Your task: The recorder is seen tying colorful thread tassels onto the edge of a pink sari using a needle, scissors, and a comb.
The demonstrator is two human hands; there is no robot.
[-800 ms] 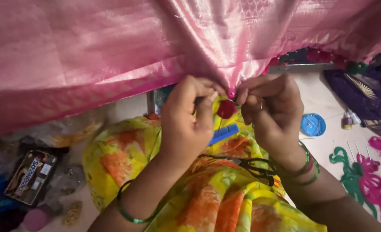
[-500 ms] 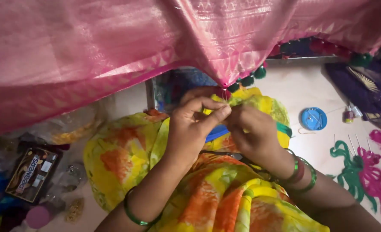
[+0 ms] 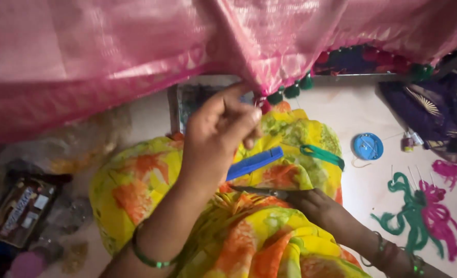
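Two fingers of the left hand [image 3: 215, 136] pinch the pink cloth [image 3: 269, 77] at its hanging edge; keep it taut. The right hand [image 3: 318, 206] rests on the lap, reaching the scissors [image 3: 262, 192]; its grip I cannot tell.

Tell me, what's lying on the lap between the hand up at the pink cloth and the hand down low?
In the head view, a blue comb lies on the yellow-orange cloth, between the left hand and right hand.
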